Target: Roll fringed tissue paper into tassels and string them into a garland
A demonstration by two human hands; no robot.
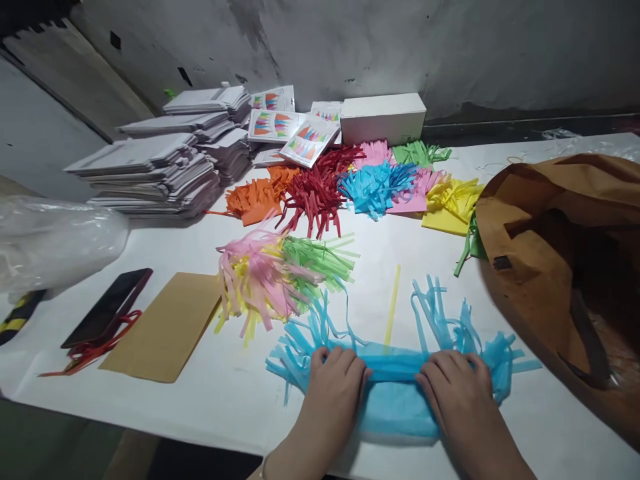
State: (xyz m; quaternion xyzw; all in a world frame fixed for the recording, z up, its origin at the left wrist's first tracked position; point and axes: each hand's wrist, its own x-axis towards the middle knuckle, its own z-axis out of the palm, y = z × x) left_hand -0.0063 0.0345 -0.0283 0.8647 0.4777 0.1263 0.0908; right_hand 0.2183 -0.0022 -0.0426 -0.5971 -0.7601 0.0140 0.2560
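Observation:
Blue fringed tissue paper [397, 407] lies near the front edge of the white table, its cut strips spreading out on the left and right. My left hand [337, 383] grips a folded band along its middle, fingers curled over the paper. On the same band, farther right, my right hand [455, 383] is closed in the same way. A loose yellow paper strip [393, 303] lies just beyond the blue paper. Left of it, pink fringed tissue paper [263, 267] rests over yellow strips, with green fringed tissue paper [320, 260] beside it.
At the back are stacks of white packets [145, 160], a white box [383, 117] and several coloured tassel bundles [320, 187]. A large brown paper bag [505, 267] stands at right. At left lie a brown envelope [165, 327], a phone [107, 307] and clear plastic [55, 243].

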